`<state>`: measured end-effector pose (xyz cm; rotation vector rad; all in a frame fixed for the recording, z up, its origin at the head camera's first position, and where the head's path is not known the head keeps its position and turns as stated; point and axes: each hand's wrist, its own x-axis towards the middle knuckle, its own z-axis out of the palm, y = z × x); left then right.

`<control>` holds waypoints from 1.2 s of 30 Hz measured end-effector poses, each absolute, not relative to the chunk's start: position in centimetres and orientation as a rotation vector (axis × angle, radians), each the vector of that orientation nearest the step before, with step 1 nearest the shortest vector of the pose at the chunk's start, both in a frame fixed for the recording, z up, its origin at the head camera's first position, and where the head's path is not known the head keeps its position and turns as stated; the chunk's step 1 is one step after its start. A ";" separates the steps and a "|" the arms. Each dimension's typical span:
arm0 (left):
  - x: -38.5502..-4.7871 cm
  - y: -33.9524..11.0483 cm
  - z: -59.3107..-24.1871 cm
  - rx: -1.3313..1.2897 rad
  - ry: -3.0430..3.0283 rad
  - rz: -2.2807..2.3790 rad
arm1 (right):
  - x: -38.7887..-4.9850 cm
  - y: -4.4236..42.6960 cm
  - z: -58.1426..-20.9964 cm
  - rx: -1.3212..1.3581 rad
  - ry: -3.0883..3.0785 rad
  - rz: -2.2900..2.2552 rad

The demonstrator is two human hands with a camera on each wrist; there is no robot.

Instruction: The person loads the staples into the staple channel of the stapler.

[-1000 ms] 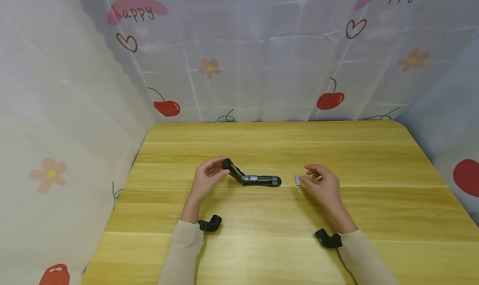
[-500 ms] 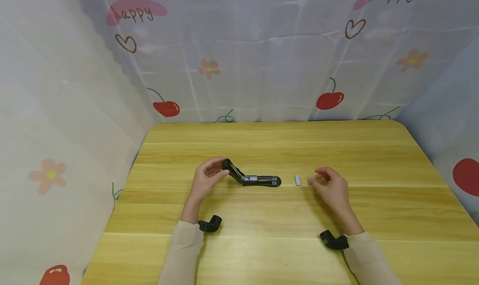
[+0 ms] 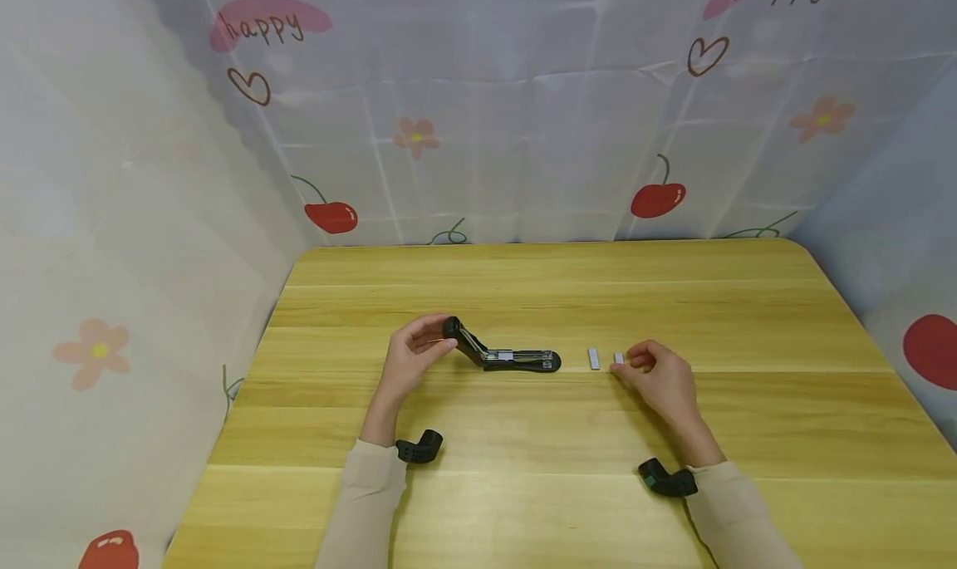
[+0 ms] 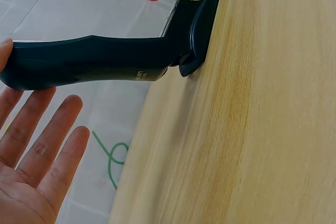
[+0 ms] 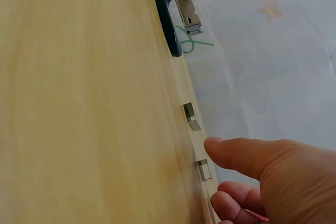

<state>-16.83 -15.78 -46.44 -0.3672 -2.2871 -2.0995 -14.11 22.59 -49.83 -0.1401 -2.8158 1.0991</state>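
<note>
My left hand (image 3: 409, 357) holds the raised upper arm of a black stapler (image 3: 522, 365), thumb on one side and fingers on the other. The stapler stands opened wide on the table, and a short row of staples (image 3: 505, 355) shows in its metal channel. In the left wrist view, the other fingers (image 4: 44, 156) of that hand are spread below the stapler's arm. Right of the stapler lies a strip of staples (image 3: 594, 359). A shorter staple strip (image 3: 618, 358) sits just off the fingertips of my right hand (image 3: 661, 378). Thumb and fingers stand apart around it in the right wrist view.
The wooden table (image 3: 523, 486) reaches back to a printed curtain (image 3: 523, 137) along its far edge. More cloth hangs on the left and right sides. A black wrist camera (image 3: 421, 447) is worn on the left arm, another wrist camera (image 3: 667, 478) on the right.
My right hand has drawn back to the right from the longer staple strip. The shorter strip has come into view by its fingertips. The left hand and stapler stay still.
</note>
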 end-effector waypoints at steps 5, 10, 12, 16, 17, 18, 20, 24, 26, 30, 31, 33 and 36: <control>-16.9 -15.8 -46.5 -0.365 -2.283 -2.105 | -14.1 22.6 -49.9 -0.128 -2.845 1.052; -16.9 -15.7 -46.4 -0.366 -2.280 -2.113 | -14.2 22.5 -50.1 -0.134 -2.863 0.989; -16.8 -15.7 -46.4 -0.365 -2.278 -2.117 | -14.2 22.5 -50.1 -0.131 -2.863 0.974; -16.8 -15.7 -46.4 -0.364 -2.277 -2.121 | -14.1 22.5 -50.2 -0.120 -2.859 0.965; -16.8 -15.7 -46.4 -0.365 -2.278 -2.120 | -14.2 22.5 -50.2 -0.119 -2.858 0.964; -16.8 -15.7 -46.4 -0.365 -2.281 -2.118 | -14.2 22.5 -50.2 -0.120 -2.858 0.964; -16.8 -15.7 -46.4 -0.367 -2.280 -2.118 | -14.2 22.5 -50.2 -0.124 -2.858 0.964; -16.9 -15.7 -46.4 -0.360 -2.279 -2.121 | -14.2 22.5 -50.2 -0.131 -2.861 0.959; -16.9 -15.7 -46.4 -0.355 -2.281 -2.122 | -14.2 22.5 -50.2 -0.133 -2.857 0.957; -16.8 -15.7 -46.3 -0.350 -2.283 -2.126 | -14.3 22.4 -50.2 -0.142 -2.839 0.946; -16.8 -15.7 -46.3 -0.350 -2.281 -2.128 | -14.3 22.4 -50.2 -0.144 -2.833 0.944; -16.8 -15.7 -46.2 -0.353 -2.276 -2.132 | -14.3 22.3 -50.2 -0.147 -2.825 0.938; -16.8 -15.6 -46.2 -0.358 -2.270 -2.136 | -14.3 22.3 -50.2 -0.147 -2.812 0.938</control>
